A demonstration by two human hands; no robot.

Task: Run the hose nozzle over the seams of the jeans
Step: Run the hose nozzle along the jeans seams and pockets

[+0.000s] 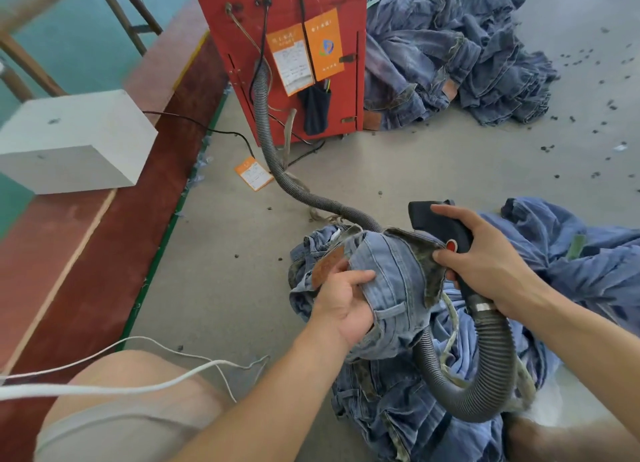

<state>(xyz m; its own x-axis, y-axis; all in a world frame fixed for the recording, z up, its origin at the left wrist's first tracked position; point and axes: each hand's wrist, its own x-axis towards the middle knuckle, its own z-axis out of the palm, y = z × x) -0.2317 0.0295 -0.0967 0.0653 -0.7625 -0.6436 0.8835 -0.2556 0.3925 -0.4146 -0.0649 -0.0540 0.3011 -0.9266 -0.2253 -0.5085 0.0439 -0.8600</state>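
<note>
- The pale blue, faded denim jeans (391,281) are bunched inside out over the floor, their stitched seams raised in ridges, with a brown leather patch (327,266) at the waistband.
- The left hand (343,302) grips a fold of the jeans, thumb on top and fingers tucked under the cloth.
- The right hand (485,264) is wrapped round the black plastic hose nozzle (438,224), which bears a red button (451,245) and lies just beside the jeans' frayed edge.
- A grey ribbed hose (485,368) loops from the nozzle toward a red metal cabinet (294,56).
- A heap of darker denim (450,46) lies beside the cabinet.
</note>
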